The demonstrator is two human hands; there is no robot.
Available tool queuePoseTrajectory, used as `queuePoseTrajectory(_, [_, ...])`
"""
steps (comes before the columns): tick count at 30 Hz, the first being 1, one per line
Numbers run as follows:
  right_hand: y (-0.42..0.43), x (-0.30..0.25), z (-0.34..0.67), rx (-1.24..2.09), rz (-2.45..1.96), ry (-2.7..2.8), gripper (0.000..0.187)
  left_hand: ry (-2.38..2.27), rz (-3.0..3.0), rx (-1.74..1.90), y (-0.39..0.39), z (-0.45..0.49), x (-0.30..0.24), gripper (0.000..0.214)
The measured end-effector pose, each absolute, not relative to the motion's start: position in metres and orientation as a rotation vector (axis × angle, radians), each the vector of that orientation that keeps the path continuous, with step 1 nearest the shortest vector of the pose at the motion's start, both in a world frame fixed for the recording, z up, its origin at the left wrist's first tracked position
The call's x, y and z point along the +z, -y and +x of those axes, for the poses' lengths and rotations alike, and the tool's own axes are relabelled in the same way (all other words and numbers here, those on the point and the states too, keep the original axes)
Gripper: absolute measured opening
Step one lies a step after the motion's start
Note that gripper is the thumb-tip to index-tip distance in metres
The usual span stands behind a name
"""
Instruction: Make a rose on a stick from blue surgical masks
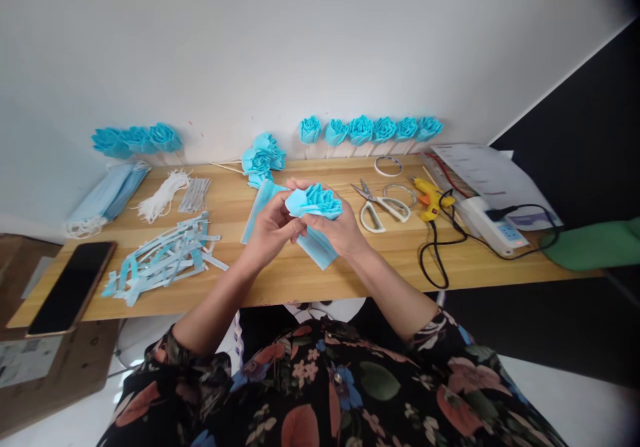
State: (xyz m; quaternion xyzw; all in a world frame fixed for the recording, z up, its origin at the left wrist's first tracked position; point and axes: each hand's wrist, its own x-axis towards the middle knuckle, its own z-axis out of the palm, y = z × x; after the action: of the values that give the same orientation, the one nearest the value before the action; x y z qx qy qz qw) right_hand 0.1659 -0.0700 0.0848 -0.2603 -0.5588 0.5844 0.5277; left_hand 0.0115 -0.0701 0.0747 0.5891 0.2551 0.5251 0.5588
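Note:
A light-blue handmade flower [316,202] with ruffled petals is held between both hands above the middle of the table. My left hand [273,224] grips its left side, thumb and fingers closed at the lower petals. Around its right and back sides curls my right hand [340,227], with the thumb across the front. The underside of the flower is hidden. Beneath the hands lie flat pieces of blue mask fabric [320,248]. Several finished blue flowers [263,157] rest in a bunch just behind my left hand.
Scissors [383,204], a tape roll [389,165] and a yellow glue gun [431,197] lie right, its cord near a power strip [493,227]. Left are fabric strips [165,257], white ear loops [163,195], wires [195,195], masks [107,197] and a phone [73,287]. Flowers [360,129] line the wall.

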Motion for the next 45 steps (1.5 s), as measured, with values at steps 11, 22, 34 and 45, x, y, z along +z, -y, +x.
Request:
queuePoseTrajectory(11, [0.066, 0.080, 0.188, 1.004, -0.649, 1.519, 0.084, -0.718, 1.413, 1.404, 0.070, 0.004, 0.100, 0.043])
queuePoseTrajectory(22, [0.079, 0.104, 0.209, 0.146, -0.881, 1.858, 0.055, -0.959, 1.605, 1.254, 0.067, 0.002, 0.096, 0.058])
queuePoseTrajectory(34, [0.077, 0.091, 0.206, 0.495, -1.037, 1.539, 0.050, -1.082, 1.842, 1.303, 0.082, 0.008, 0.104, 0.010])
queuePoseTrajectory(45, [0.076, 0.090, 0.206, 0.578, -0.970, 1.560, 0.054, -1.238, 1.863, 1.348, 0.078, 0.012, 0.096, 0.015])
